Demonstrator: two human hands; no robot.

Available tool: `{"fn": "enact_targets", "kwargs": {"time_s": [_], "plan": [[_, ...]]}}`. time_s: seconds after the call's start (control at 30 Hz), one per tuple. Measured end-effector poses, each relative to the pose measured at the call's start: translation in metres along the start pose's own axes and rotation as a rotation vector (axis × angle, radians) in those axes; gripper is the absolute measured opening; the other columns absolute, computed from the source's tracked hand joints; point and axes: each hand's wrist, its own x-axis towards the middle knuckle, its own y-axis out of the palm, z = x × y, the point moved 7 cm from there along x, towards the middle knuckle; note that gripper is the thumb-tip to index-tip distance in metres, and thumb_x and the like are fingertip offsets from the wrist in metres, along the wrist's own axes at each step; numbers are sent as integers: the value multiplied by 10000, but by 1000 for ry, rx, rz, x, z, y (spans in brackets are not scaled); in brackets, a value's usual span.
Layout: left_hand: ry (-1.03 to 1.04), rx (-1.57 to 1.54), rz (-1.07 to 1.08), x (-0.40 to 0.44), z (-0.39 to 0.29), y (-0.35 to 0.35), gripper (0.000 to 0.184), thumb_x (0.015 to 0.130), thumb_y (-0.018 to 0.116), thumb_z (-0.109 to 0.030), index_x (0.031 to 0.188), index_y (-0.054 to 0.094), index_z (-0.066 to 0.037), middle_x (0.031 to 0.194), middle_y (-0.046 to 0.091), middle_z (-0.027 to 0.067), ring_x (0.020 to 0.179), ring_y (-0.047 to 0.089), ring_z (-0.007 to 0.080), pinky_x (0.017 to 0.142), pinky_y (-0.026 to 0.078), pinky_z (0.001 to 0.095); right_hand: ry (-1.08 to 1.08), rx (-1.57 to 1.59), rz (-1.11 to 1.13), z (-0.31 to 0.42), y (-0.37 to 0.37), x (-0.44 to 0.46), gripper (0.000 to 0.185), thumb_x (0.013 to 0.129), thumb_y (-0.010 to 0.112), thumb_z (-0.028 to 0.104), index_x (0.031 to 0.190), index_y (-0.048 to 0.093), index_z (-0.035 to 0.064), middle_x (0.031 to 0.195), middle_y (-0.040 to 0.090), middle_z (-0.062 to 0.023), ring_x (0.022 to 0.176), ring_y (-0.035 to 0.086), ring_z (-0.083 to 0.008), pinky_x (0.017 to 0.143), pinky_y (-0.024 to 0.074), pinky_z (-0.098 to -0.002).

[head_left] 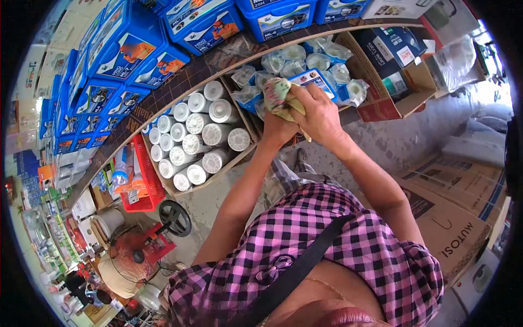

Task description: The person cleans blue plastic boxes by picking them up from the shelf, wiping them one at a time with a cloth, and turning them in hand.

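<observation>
The crumpled cloth with patches of pale green, pink and yellow (277, 92) is bunched between both hands, its patterned top bulging beyond the fingers and a yellowish end hanging below them. It looks light, soft and limp, unlikely to break but apt to flop or unfold; the gathered middle seems the surest hold, since a loose edge would let the rest droop.

The left hand (280, 129) grips the bundle from below; the right hand (318, 111) is curled over its right side, knuckles up. The two meet around it, forearms converging from bent elbows. Just beyond the right fingers lies a blue box with a white label (313, 80), among clear-wrapped blue and white items (294, 53); whether the fingers touch it, I cannot tell.
</observation>
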Motion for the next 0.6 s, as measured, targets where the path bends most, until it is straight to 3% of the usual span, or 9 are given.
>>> {"fn": "enact_targets", "kwargs": {"time_s": [0.07, 0.13, 0.2, 0.27, 0.33, 0.4, 0.47, 0.53, 0.6], "plan": [[181, 452, -112, -2, -22, -3, 1094, 565, 906, -258, 1442, 290, -35, 1380, 428, 227, 1278, 441, 410, 1037, 412, 478, 50, -15, -66, -28, 3, 1, 423, 809, 696, 205, 1209, 606, 100, 1032, 621, -163, 920, 633, -383, 773, 524, -446], [199, 518, -156, -12, -43, 0, 1089, 576, 899, -242, 1447, 276, -46, 1339, 438, 239, 1220, 470, 432, 1003, 427, 482, 158, -17, -161, -65, -11, 8, 445, 805, 690, 197, 1229, 597, 104, 1034, 624, -163, 925, 631, -393, 771, 523, -451], [123, 486, -208, -17, -46, -1, 1083, 584, 894, -252, 1449, 283, -22, 1346, 452, 267, 1238, 472, 425, 1049, 390, 472, 306, -65, -184, -102, -29, 11, 436, 805, 685, 189, 1223, 606, 93, 1041, 629, -182, 940, 634, -396, 790, 524, -459], [112, 490, -184, -20, -54, 4, 1100, 587, 885, -239, 1464, 259, -15, 1351, 446, 275, 1237, 469, 437, 1039, 401, 479, 310, -56, -213, -108, -34, 0, 436, 804, 687, 186, 1223, 608, 93, 1040, 629, -191, 944, 635, -398, 800, 522, -463], [204, 633, -200, -20, -71, 10, 1119, 592, 896, -208, 1476, 224, -70, 1339, 427, 250, 1194, 480, 452, 971, 444, 492, 275, 1, -223, -85, -38, -11, 472, 787, 704, 180, 1242, 604, 102, 1040, 632, -197, 968, 631, -397, 819, 513, -470], [180, 627, -181, -20, -66, 10, 1085, 618, 881, -200, 1475, 229, -72, 1353, 426, 246, 1209, 479, 443, 979, 443, 484, 36, -67, -331, -37, -25, -32, 495, 769, 718, 172, 1246, 605, 107, 1024, 633, -175, 975, 622, -394, 814, 508, -465], [190, 418, 137, -13, -37, 23, 1070, 614, 884, -201, 1466, 251, -63, 1360, 429, 242, 1228, 474, 425, 1000, 430, 476, 5, 21, -162, 7, -41, -37, 497, 776, 753, 262, 1240, 607, 158, 1037, 627, -146, 932, 638, -373, 758, 534, -451], [248, 568, 70, -18, -66, 26, 1042, 617, 882, -186, 1455, 277, -50, 1334, 470, 227, 1230, 481, 403, 1014, 420, 461, 30, 41, -200, 1, -55, -35, 483, 785, 740, 227, 1244, 609, 152, 1024, 619, -140, 937, 632, -359, 758, 532, -445], [267, 695, -172, -36, -113, 19, 986, 688, 842, -153, 1486, 269, -71, 1390, 464, 200, 1231, 530, 347, 976, 492, 365, 145, 40, -338, -33, -76, -31, 454, 793, 721, 189, 1231, 619, 131, 1011, 612, -141, 924, 630, -369, 770, 529, -454]]}}
